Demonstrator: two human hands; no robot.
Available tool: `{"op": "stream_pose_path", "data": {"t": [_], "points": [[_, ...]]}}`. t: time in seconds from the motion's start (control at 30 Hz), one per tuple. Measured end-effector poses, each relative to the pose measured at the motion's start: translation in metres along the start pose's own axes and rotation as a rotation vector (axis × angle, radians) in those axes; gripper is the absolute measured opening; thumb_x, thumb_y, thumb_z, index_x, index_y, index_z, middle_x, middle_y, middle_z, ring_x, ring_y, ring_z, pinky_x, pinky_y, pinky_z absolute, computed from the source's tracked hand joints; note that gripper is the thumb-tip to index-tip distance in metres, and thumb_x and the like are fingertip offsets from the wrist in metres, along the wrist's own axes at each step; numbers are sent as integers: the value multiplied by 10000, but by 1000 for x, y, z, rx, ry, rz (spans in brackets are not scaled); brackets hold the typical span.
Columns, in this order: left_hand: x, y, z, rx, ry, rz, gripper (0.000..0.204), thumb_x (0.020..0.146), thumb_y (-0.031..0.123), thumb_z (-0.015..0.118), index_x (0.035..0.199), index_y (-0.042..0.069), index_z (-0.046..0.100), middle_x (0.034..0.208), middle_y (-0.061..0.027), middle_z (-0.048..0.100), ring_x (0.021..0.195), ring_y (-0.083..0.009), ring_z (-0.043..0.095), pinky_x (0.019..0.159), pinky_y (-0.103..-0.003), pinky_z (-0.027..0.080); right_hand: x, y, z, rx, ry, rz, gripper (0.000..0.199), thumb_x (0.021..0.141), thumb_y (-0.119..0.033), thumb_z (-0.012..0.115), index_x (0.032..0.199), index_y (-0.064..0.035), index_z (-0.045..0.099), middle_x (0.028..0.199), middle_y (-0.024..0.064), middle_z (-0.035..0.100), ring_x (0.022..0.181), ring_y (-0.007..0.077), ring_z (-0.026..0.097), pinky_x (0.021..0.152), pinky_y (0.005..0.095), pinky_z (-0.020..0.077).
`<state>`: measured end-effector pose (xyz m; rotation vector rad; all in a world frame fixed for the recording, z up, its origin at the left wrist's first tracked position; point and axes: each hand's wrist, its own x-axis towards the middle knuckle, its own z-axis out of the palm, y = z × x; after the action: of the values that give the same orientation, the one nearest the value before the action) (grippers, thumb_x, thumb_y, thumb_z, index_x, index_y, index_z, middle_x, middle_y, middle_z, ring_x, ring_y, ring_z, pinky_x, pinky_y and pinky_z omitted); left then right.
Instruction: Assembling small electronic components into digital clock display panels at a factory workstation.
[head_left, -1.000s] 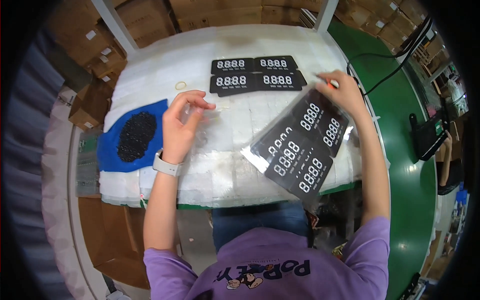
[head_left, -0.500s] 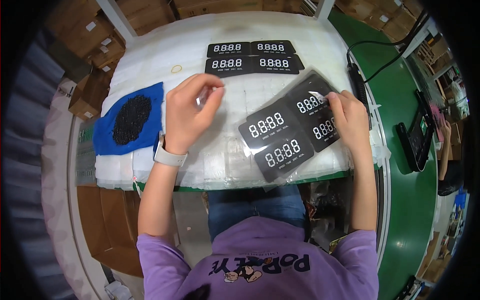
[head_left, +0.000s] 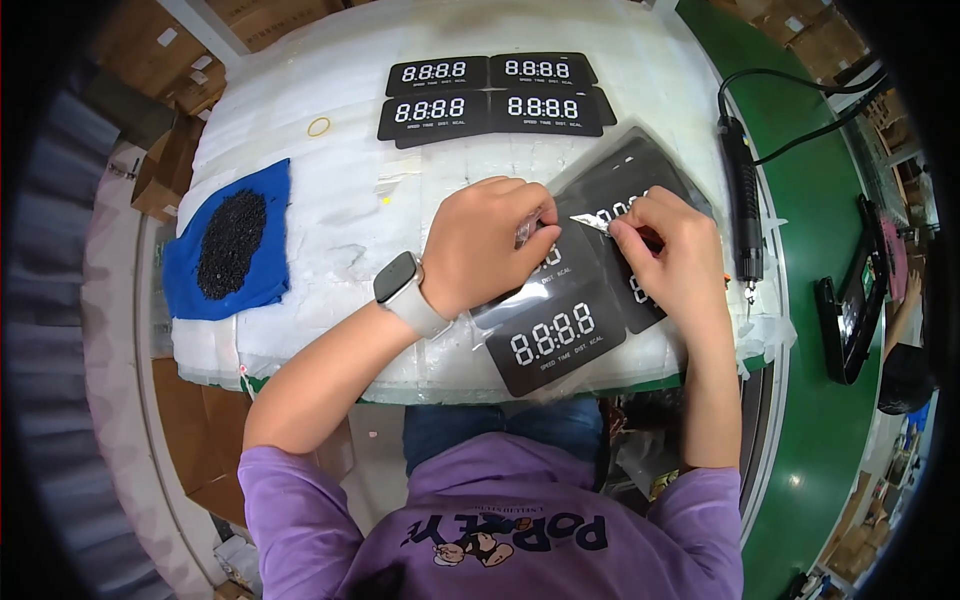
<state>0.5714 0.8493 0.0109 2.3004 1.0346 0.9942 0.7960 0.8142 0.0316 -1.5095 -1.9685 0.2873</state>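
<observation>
A clear plastic bag with several black display panels (head_left: 556,338) lies near the front edge of the white padded table (head_left: 330,230). My left hand (head_left: 487,243), with a watch on its wrist, presses on the bag and pinches its film at the top. My right hand (head_left: 672,250) pinches a small sliver of film or a thin tool over the same bag, fingers closed on it. Both hands touch the bag's middle. Several more black panels (head_left: 490,88) lie flat in a group at the table's far side.
A blue cloth with a heap of small black parts (head_left: 228,245) lies at the left. A rubber band (head_left: 319,126) sits near the far panels. A black electric screwdriver with cable (head_left: 744,200) lies along the right edge. Cardboard boxes stand at left; another person at far right.
The bag of panels has come from my raised right hand down onto the table in front of me. Both hands have closed in on its middle.
</observation>
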Motion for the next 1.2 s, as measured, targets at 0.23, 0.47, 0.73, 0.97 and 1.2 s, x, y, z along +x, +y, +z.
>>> {"op": "stream_pose_path", "data": {"t": [0.23,0.47,0.73,0.97,1.2], "points": [[1,7,1,81,-28,11,163,797,98,786,921,68,684,887,-68,640,690,-241,640,619,-342,500,-1,4,-7,68,-60,1,118,822,-78,727,762,-18,645,737,105,579,620,330,603,561,413,452],[4,4,6,53,-58,126,162,824,80,762,970,93,692,1007,-42,636,738,-246,669,625,-345,510,-6,3,-4,72,-19,-130,100,823,-68,730,780,-24,650,742,91,574,579,309,601,538,396,460],[2,8,12,212,-42,112,107,845,32,693,902,56,605,936,-57,600,755,-267,637,656,-359,511,-5,2,1,77,-17,-130,120,816,-62,749,802,-14,640,749,96,578,594,306,608,552,386,468],[6,-15,-56,-288,-484,259,59,925,33,612,900,17,562,893,-84,664,820,-253,634,777,-360,518,0,13,-6,185,-93,21,157,865,-68,727,811,19,609,741,118,569,602,251,567,580,340,441],[-26,-48,-122,-96,-341,-268,161,1017,147,544,916,24,521,709,-61,515,672,-180,508,670,-322,449,5,11,4,242,-66,11,157,883,-80,715,821,18,609,736,108,553,614,217,542,593,324,430]]}}
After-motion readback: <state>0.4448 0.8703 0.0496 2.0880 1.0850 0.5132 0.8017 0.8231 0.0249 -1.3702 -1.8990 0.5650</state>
